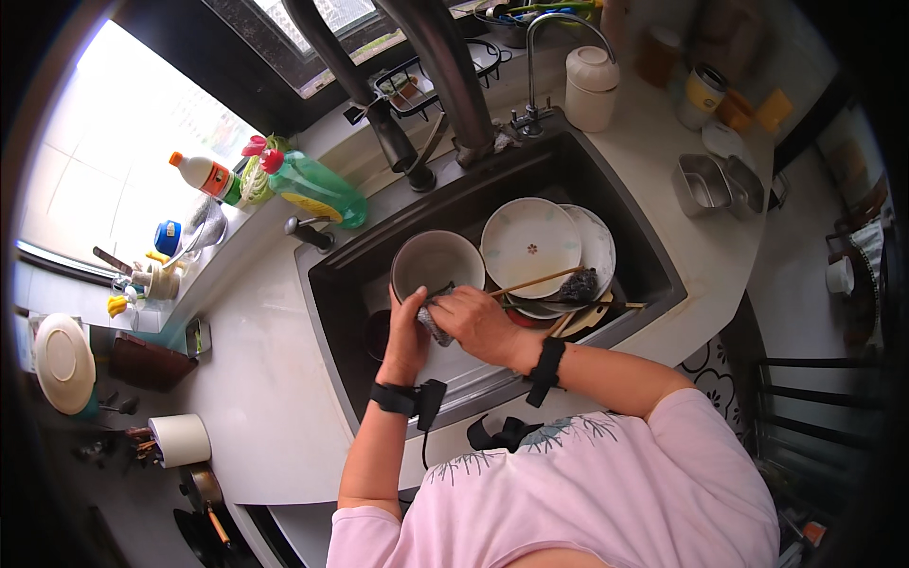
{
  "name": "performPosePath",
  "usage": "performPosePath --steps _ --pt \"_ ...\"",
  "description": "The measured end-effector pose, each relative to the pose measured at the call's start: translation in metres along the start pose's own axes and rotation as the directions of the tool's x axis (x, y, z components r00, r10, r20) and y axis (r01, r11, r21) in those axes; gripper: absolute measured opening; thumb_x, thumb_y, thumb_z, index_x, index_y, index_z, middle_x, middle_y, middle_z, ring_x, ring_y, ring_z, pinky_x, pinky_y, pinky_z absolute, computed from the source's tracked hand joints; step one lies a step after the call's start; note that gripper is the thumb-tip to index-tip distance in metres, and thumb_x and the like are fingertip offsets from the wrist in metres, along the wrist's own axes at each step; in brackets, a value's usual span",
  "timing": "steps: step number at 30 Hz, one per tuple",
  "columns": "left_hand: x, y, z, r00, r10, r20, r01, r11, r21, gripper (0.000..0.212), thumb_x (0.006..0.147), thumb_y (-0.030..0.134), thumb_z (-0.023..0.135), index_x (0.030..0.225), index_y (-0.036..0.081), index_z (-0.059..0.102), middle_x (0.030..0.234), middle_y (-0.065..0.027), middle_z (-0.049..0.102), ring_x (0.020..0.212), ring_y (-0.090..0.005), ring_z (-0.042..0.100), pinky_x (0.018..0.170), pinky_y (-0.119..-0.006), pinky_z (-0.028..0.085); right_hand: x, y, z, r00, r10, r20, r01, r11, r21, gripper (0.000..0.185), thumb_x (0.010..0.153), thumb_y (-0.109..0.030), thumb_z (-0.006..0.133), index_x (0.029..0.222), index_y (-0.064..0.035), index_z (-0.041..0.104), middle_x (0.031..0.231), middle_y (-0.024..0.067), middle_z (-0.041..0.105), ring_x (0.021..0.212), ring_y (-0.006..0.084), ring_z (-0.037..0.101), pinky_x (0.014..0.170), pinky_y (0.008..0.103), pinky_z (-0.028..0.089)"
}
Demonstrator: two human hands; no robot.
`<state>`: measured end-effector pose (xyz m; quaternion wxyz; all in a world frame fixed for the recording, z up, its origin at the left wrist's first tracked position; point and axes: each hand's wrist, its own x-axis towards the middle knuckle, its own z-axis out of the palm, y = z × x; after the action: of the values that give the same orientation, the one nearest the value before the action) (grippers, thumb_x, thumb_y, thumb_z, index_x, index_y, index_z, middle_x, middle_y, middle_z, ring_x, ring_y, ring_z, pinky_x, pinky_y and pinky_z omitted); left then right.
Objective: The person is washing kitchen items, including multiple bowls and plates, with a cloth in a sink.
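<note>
My left hand (406, 334) grips the near left side of a deep bowl (437, 261), its thumb by the rim. The bowl is tilted over the dark sink (635, 206). My right hand (477, 323) is shut on a grey mesh scrubbing cloth (434, 328) pressed at the bowl's near rim. Beside the bowl, a white plate with a small flower (531, 238) overlaps another white plate (600, 245). A dark scouring pad (579, 285) sits on the plates' near edge, next to a wooden chopstick (536, 282). More dishes beneath are partly hidden.
Behind the sink stand a dark faucet (444, 78) and a thin chrome tap (531, 78). A green soap bottle (319, 188) is by the back left corner, near a soap dispenser (312, 234). Right of the sink are a cream canister (591, 89) and a metal container (701, 186).
</note>
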<state>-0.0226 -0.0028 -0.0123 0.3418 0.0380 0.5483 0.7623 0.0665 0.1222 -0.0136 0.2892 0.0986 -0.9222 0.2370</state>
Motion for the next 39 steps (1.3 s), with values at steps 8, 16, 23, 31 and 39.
performPosePath --steps 8,16,23,31,39 --pt "0.02 -0.001 -0.026 0.997 -0.059 -0.047 0.065 0.986 0.152 0.058 0.085 0.016 0.047 0.14 0.015 0.029 0.132 -0.011 0.043 0.116 -0.0277 0.052 0.079 -0.042 0.057 -0.021 0.057 -0.029 0.991 0.134 0.025 -0.136 0.983 0.125 0.03 0.07 0.001 0.054 0.097 -0.0067 0.063 0.09 0.0106 0.061 0.092 0.0313 0.058 0.08 0.0414 0.045" --pt "0.063 -0.041 -0.079 0.961 -0.154 -0.23 0.188 0.973 0.135 0.061 0.08 0.001 0.038 0.139 0.011 0.025 0.134 -0.0189 0.038 0.116 -0.0382 0.051 0.078 -0.054 0.057 -0.029 0.073 -0.093 0.866 0.497 -0.053 -0.46 0.834 0.305 0.037 0.07 0.012 0.06 0.105 0.0004 0.063 0.097 0.0155 0.064 0.091 0.0333 0.063 0.078 0.0333 0.049" --pt "0.079 -0.053 -0.082 0.941 -0.167 -0.294 0.231 0.952 0.2 0.051 0.085 0.002 0.035 0.135 0.007 0.028 0.129 -0.0198 0.045 0.107 -0.0376 0.058 0.07 -0.049 0.061 -0.036 0.078 -0.101 0.857 0.511 -0.074 -0.475 0.836 0.275 0.038 0.069 0.013 0.059 0.104 0.0004 0.063 0.095 0.0152 0.064 0.09 0.0331 0.063 0.079 0.0333 0.049" --pt "0.092 -0.072 -0.098 0.915 -0.177 -0.362 0.256 0.949 0.183 0.046 0.09 0.006 0.035 0.136 0.007 0.03 0.127 -0.0192 0.047 0.106 -0.0371 0.059 0.069 -0.047 0.062 -0.04 0.084 -0.112 0.834 0.544 -0.097 -0.505 0.822 0.263 0.039 0.068 0.015 0.055 0.104 0.0011 0.062 0.095 0.016 0.064 0.09 0.0339 0.063 0.08 0.0332 0.049" --pt "0.095 -0.089 -0.11 0.917 -0.065 -0.393 0.181 0.947 0.266 0.045 0.095 0.026 0.051 0.13 0.006 0.033 0.123 -0.0191 0.049 0.097 -0.0348 0.062 0.065 -0.044 0.061 -0.043 0.081 -0.104 0.837 0.543 -0.065 -0.512 0.819 0.259 0.046 0.064 0.017 0.054 0.106 -0.001 0.063 0.099 0.016 0.064 0.094 0.035 0.062 0.08 0.0357 0.05"
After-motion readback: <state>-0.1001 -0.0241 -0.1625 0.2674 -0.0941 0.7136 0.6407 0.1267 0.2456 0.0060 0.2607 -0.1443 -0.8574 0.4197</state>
